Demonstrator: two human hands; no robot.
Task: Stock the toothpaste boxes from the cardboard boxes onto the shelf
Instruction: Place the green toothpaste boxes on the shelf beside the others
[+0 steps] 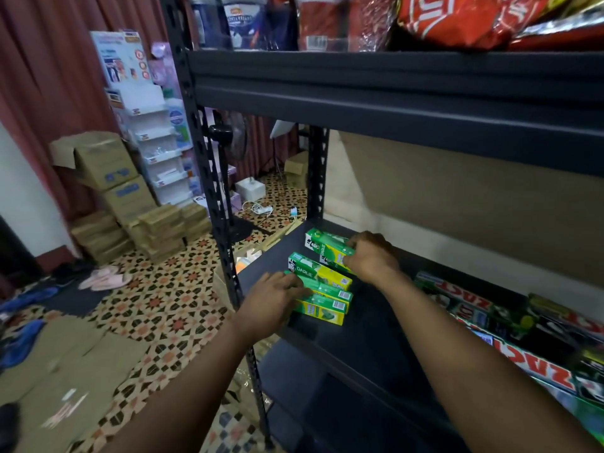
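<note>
On the shelf (359, 325), the left hand (274, 300) rests straight, close-set fingers on the near stack (327, 297) of green toothpaste boxes, and just behind it the right hand (372, 256) curls round the far box (325, 245).

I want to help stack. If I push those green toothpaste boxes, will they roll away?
Probably not: the green toothpaste boxes have flat sides and lie flat on the shelf. They'd likely slide on its smooth board. Thin card, so probably light and easy to dent.
</note>
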